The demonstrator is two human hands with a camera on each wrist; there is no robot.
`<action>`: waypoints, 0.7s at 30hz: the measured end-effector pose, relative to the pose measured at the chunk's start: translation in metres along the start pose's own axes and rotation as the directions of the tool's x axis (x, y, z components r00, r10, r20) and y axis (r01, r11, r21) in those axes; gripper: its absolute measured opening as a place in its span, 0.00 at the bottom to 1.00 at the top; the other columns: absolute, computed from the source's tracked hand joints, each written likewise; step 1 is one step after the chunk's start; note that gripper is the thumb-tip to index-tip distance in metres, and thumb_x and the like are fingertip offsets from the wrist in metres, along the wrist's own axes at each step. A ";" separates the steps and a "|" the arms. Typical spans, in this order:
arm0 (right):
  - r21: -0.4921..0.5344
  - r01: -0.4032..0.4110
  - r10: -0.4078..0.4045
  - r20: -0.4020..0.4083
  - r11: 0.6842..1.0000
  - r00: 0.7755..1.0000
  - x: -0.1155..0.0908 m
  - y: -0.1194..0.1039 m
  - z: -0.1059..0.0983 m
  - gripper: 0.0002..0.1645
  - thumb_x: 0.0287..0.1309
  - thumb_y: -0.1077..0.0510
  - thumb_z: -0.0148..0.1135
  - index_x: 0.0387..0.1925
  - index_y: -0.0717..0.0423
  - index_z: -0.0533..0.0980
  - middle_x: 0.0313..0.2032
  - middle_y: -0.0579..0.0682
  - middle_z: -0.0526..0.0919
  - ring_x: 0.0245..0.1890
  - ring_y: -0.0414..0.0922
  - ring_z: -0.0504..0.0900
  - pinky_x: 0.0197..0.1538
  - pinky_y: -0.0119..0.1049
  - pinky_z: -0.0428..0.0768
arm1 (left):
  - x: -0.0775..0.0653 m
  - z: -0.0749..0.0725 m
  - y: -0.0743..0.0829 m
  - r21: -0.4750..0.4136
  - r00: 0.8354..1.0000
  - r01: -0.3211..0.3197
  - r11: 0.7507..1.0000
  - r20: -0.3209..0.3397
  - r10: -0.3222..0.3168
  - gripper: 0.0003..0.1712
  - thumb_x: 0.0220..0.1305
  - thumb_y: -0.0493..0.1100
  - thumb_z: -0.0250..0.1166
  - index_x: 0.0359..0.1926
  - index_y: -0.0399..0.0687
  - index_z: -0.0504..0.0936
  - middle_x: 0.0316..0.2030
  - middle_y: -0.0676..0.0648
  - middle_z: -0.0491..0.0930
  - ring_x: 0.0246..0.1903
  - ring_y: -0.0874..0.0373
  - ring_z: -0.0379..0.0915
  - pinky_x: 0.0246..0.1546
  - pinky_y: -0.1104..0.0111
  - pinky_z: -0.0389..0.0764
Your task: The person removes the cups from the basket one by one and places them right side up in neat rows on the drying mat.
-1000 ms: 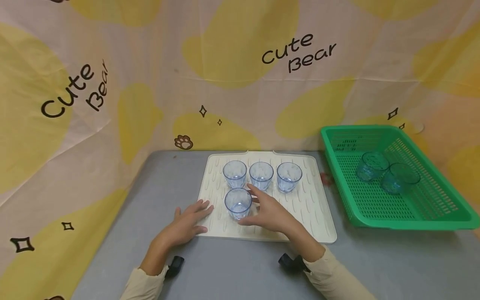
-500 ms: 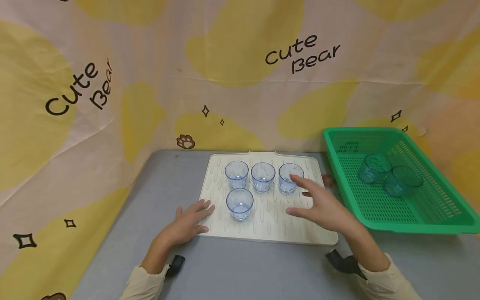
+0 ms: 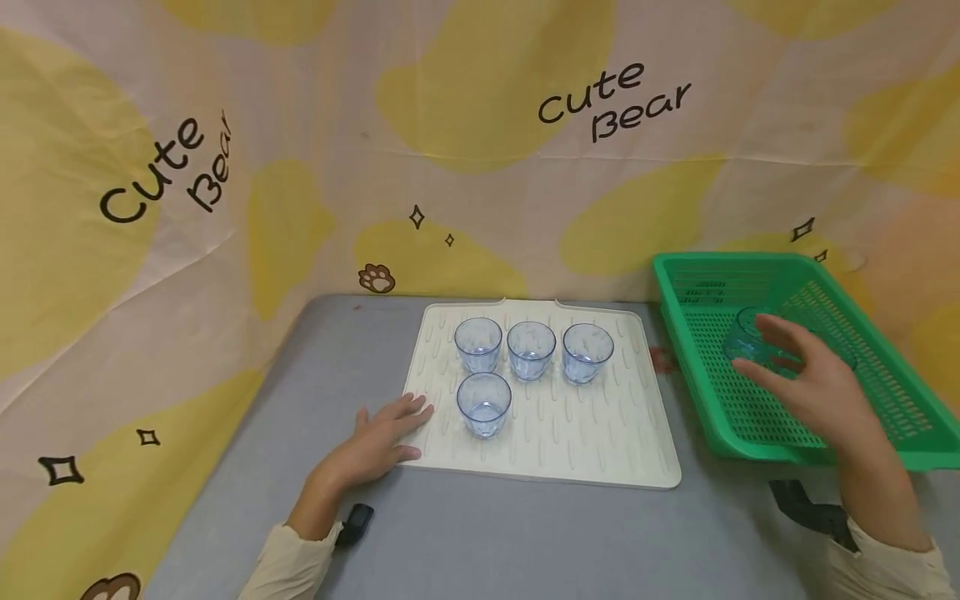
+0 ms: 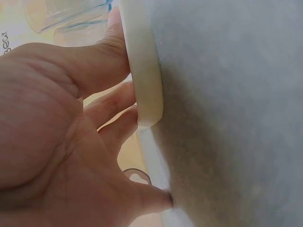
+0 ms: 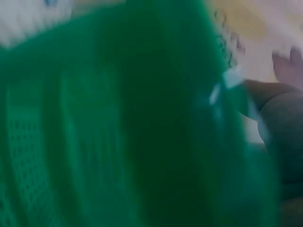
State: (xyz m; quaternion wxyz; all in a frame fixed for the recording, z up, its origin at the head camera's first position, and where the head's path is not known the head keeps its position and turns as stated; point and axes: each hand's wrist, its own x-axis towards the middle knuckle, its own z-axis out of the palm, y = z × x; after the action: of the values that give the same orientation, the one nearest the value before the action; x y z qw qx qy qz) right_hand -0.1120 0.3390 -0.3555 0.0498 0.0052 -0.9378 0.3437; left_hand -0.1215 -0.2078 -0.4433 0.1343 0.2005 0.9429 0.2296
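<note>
My left hand (image 3: 377, 442) rests on the left edge of the white drying mat (image 3: 600, 450), fingers extended; in the left wrist view its thumb and fingers touch the mat's rim (image 4: 144, 80). On the mat, three bluish clear glasses (image 3: 477, 345) (image 3: 531, 352) (image 3: 587, 354) stand upright in a back row. One more glass (image 3: 484, 406) stands in front of the leftmost. My right hand (image 3: 817, 392) hovers over the green basket (image 3: 712, 433), thumb and fingers spread apart, holding nothing. Inside, a glass (image 3: 738, 337) lies beyond the fingertips; another is mostly hidden by the hand.
The mat lies on a grey table (image 3: 480, 533). The basket, with raised perforated walls, stands at the right. A patterned cloth (image 3: 480, 108) hangs behind the table and along its left side. The right wrist view is blurred, mostly filled by green basket wall (image 5: 156, 118).
My right hand has let go of the front glass and moved right, off the mat and over the basket. The front glass stays on the mat. My left hand has stayed in place.
</note>
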 end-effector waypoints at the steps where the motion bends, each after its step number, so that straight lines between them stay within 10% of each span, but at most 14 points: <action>1: -0.023 -0.035 0.034 -0.027 0.999 0.999 0.001 0.009 -0.005 0.49 0.68 0.43 0.59 0.79 0.52 0.47 0.73 0.71 0.56 0.63 0.74 0.64 0.59 0.46 0.75 | 0.000 0.000 0.000 0.001 1.000 0.001 1.000 0.002 -0.001 0.38 0.64 0.43 0.67 0.73 0.46 0.65 0.76 0.40 0.58 0.77 0.38 0.47 0.63 0.23 0.34; 4: -0.060 -0.122 0.116 -0.090 0.991 0.989 0.004 0.035 -0.018 0.50 0.70 0.42 0.56 0.79 0.58 0.43 0.74 0.74 0.50 0.65 0.80 0.59 0.54 0.71 0.66 | 0.001 0.000 -0.001 -0.001 1.000 0.007 1.000 0.008 -0.007 0.38 0.64 0.43 0.67 0.73 0.46 0.65 0.76 0.40 0.57 0.76 0.38 0.47 0.63 0.23 0.34; 21: -0.216 -0.130 0.127 -0.026 0.968 0.992 0.025 0.088 -0.034 0.57 0.67 0.44 0.59 0.75 0.73 0.38 0.71 0.82 0.38 0.64 0.85 0.48 0.54 0.79 0.58 | 0.002 -0.001 0.001 -0.001 0.999 0.022 1.000 0.023 -0.022 0.38 0.64 0.43 0.66 0.73 0.45 0.66 0.76 0.40 0.57 0.77 0.39 0.47 0.64 0.24 0.33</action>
State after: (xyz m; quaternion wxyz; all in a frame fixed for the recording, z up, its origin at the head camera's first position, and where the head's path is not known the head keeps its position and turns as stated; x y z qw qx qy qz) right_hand -0.1379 0.4284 -0.3838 0.0334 -0.0630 -0.9678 0.2414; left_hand -0.1237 -0.2063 -0.4418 0.1478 0.1925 0.9434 0.2263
